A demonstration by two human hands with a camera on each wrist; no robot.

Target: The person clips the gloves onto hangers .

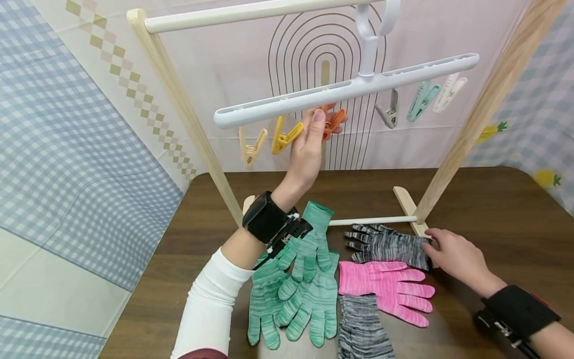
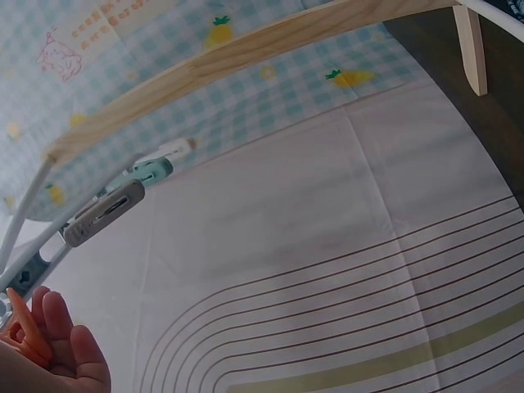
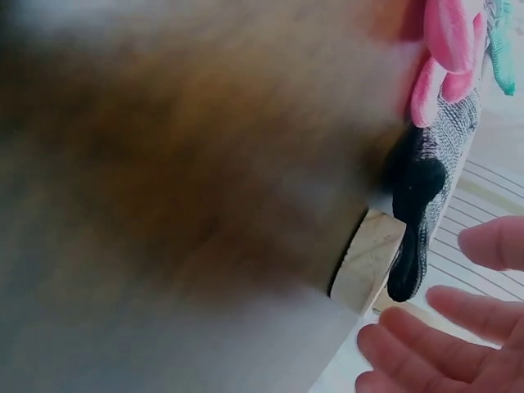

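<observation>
My left hand (image 1: pixel 319 124) is raised to a white multi-clip hanger (image 1: pixel 345 89) and pinches its orange clip (image 1: pixel 335 121). The left wrist view shows my fingertips (image 2: pixel 57 336) curled around that orange clip (image 2: pixel 20 327). Low on the right, my right hand (image 1: pixel 434 247) reaches with relaxed fingers to the cuff of a grey knitted glove (image 1: pixel 385 244) lying on the brown table (image 1: pixel 493 209). In the right wrist view my fingers (image 3: pixel 426 344) are spread just off the grey glove (image 3: pixel 417 205), beside the rack's wooden foot (image 3: pixel 368 258).
The hanger hangs from the white top rail (image 1: pixel 251 12) of a wooden rack (image 1: pixel 188 114). Beige (image 1: pixel 251 147), yellow (image 1: pixel 284 139), grey (image 1: pixel 389 113), teal (image 1: pixel 421 99) and white (image 1: pixel 448 92) clips hang from it. Green gloves (image 1: pixel 309 294), a pink glove (image 1: pixel 385 289) and another grey glove (image 1: pixel 360 329) lie in front.
</observation>
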